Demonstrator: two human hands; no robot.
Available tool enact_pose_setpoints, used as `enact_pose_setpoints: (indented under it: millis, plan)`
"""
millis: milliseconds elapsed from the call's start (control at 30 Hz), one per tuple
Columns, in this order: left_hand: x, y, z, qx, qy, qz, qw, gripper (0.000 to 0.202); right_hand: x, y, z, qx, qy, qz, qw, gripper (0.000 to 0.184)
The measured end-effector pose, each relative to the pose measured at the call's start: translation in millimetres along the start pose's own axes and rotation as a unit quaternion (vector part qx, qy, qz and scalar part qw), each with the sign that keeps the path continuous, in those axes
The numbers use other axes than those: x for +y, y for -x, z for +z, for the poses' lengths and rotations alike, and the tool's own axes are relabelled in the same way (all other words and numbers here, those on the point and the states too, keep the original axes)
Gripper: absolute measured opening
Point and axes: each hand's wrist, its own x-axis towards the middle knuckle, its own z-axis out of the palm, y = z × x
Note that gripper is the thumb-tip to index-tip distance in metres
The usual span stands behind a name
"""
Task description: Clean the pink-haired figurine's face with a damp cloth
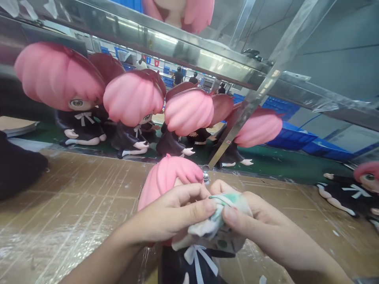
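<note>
Left hand: pinching spotted cloth
Right hand: pinching its right side
Position: cloth bunched between them, before pink-haired figure

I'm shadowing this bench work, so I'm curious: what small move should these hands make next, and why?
Probably press the bunched cloth against the pink-haired figure: the left hand and right hand both pinch it, and the figure is right there, partly hidden behind them.
</note>
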Motion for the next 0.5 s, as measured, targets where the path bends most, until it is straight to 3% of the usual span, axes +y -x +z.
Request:
enact_pose_setpoints:
  millis: [100, 233, 500]
  plan:
    - [5, 0, -1.5, 0.04, 0.002, -0.002, 0.999, 0.036, 5, 4, -5, -0.019, -0.067, 0.035, 0.997, 0.024]
    - [14, -1, 4.6, 0.1, 0.015, 0.04, 0.994, 0.03, 17, 9, -4, 0.009, -0.174, 0.106, 0.979, 0.03]
    - [9, -14, 36.0, 0.259, 0.1, 0.073, 0.958, 0.032, 26, 1, 12, 0.08, -0.224, 0.073, 0.969, 0.035]
